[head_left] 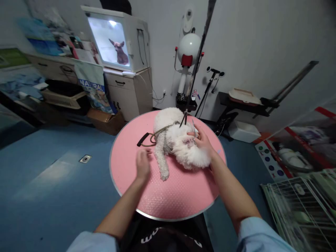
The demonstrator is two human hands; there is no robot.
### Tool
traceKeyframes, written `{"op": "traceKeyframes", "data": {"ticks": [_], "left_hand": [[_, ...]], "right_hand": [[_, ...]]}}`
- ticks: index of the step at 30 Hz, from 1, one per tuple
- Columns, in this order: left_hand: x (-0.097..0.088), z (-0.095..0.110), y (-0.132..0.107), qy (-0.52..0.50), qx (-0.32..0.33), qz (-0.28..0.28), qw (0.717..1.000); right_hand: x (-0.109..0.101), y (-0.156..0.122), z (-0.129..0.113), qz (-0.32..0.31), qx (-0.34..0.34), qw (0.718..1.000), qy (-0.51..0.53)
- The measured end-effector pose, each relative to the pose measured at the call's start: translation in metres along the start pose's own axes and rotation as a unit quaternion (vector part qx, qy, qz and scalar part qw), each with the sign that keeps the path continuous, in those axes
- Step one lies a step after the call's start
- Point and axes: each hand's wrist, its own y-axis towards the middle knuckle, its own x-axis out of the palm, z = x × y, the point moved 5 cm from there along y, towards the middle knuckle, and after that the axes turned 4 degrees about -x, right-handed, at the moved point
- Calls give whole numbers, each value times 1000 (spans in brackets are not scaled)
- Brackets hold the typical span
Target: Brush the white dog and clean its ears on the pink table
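A white curly-coated dog (164,120) lies on a round pink grooming table (168,199), one foreleg stretched toward me. Its fluffy head is turned to the right. My right hand (203,141) holds a pair of scissors (194,128), blades pointing up and away, beside the dog's head. My left hand (143,163) is just left of the foreleg, a little blurred, with fingers loosely apart and nothing visible in them. A leash (162,129) with a black handle (143,139) runs from the dog's neck onto the table.
A dark upright pole (201,52) rises behind the dog, with a strap near its head. Farther back stand a white dryer (190,47) and a lit cabinet (139,45) with a small brown dog (120,52) inside. A wire cage (294,203) is at the lower right.
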Motion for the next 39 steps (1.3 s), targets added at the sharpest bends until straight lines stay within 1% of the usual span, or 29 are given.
{"op": "traceKeyframes", "data": {"ticks": [2, 3, 4, 5, 6, 7, 9, 10, 11, 12, 13, 14, 15, 17, 18, 20, 22, 24, 25, 26, 27, 29, 30, 31, 33, 35, 36, 37, 39], "left_hand": [[-61, 7, 15, 43, 42, 83, 995], [-82, 17, 20, 89, 62, 104, 989], [-96, 30, 21, 145, 84, 129, 977], [-102, 46, 18, 193, 107, 155, 963], [-97, 63, 13, 229, 130, 166, 950], [-83, 78, 7, 245, 150, 152, 946], [-37, 100, -8, 244, 193, 96, 946], [-10, 104, -15, 237, 205, 58, 948], [16, 102, -20, 236, 201, 23, 950], [38, 94, -24, 240, 183, -8, 953], [54, 85, -26, 236, 158, -18, 959], [63, 73, -27, 217, 128, -10, 968], [68, 62, -29, 199, 101, 10, 975], [69, 44, -35, 173, 62, 40, 982], [68, 38, -38, 164, 45, 50, 984], [67, 31, -43, 148, 17, 52, 987], [68, 30, -44, 136, 0, 34, 990], [74, 33, -43, 131, -1, 1, 991], [77, 34, -43, 125, 3, -16, 992], [81, 36, -43, 117, 7, -32, 993], [85, 37, -44, 106, 13, -44, 993], [93, 38, -49, 92, 32, -58, 994], [97, 38, -52, 91, 41, -62, 993], [100, 38, -56, 94, 51, -65, 992], [106, 37, -63, 100, 66, -70, 990], [109, 36, -68, 103, 76, -69, 989], [110, 36, -69, 103, 78, -65, 989], [111, 35, -71, 105, 79, -60, 990], [113, 35, -72, 108, 82, -52, 989]], "right_hand": [[4, -20, 21, 20, -5, 999, 30], [10, -31, 26, 22, -23, 999, 28], [18, -42, 30, 23, -44, 999, 19], [27, -51, 31, 27, -65, 997, 6], [36, -59, 32, 35, -83, 996, -7], [44, -66, 33, 46, -95, 994, -18], [59, -73, 35, 60, -111, 992, -28], [64, -75, 37, 61, -121, 990, -28], [68, -77, 38, 57, -131, 989, -28], [70, -78, 40, 52, -141, 988, -27], [71, -79, 41, 47, -148, 987, -28], [70, -80, 43, 43, -151, 987, -31], [69, -81, 45, 37, -152, 987, -35], [64, -83, 45, 20, -149, 988, -42], [59, -83, 44, 9, -145, 988, -45], [46, -86, 36, -6, -129, 990, -56], [24, -89, 19, 7, -106, 991, -79], [1, -97, -6, 41, -83, 991, -97], [-8, -102, -20, 52, -72, 992, -95], [-13, -107, -33, 44, -58, 994, -75], [-14, -113, -44, 22, -36, 998, -41], [-4, -124, -60, -53, 37, 996, 58], [5, -129, -64, -94, 88, 986, 110], [15, -134, -65, -131, 141, 968, 159], [32, -140, -65, -177, 239, 925, 235], [41, -141, -64, -180, 298, 895, 280], [42, -139, -63, -169, 315, 888, 291], [42, -137, -62, -156, 325, 885, 293], [39, -133, -60, -137, 334, 890, 280]]}}
